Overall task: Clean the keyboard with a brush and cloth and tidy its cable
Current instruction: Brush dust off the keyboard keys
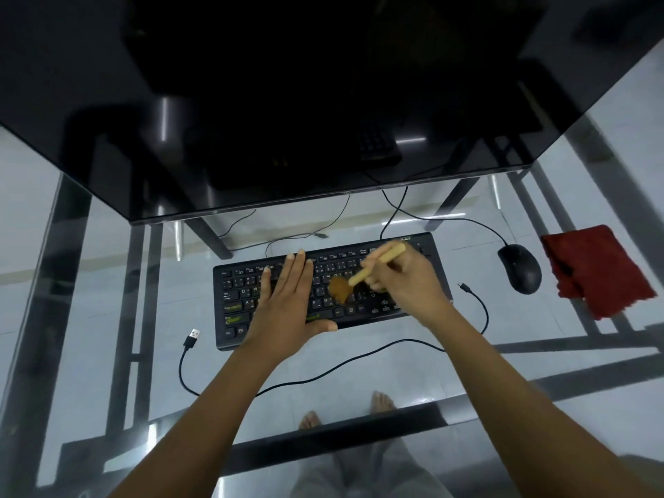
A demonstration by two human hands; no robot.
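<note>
A black keyboard (237, 292) lies on the glass table (395, 372) in front of the monitor. My left hand (287, 300) rests flat on its left-middle keys, fingers straight. My right hand (406, 282) grips a wooden-handled brush (381, 262); its brown bristles touch the middle keys, blurred by motion. The keyboard's black cable (359, 355) snakes loose across the table in front, with its USB plug (192, 337) lying at the left. A red cloth (600, 271) lies crumpled at the right.
A large dark monitor (287, 102) stands behind the keyboard. A black mouse (521, 269) sits right of the keyboard, its cord running back. A thin cable lies behind the keyboard. The table's metal frame and my bare feet show through the glass.
</note>
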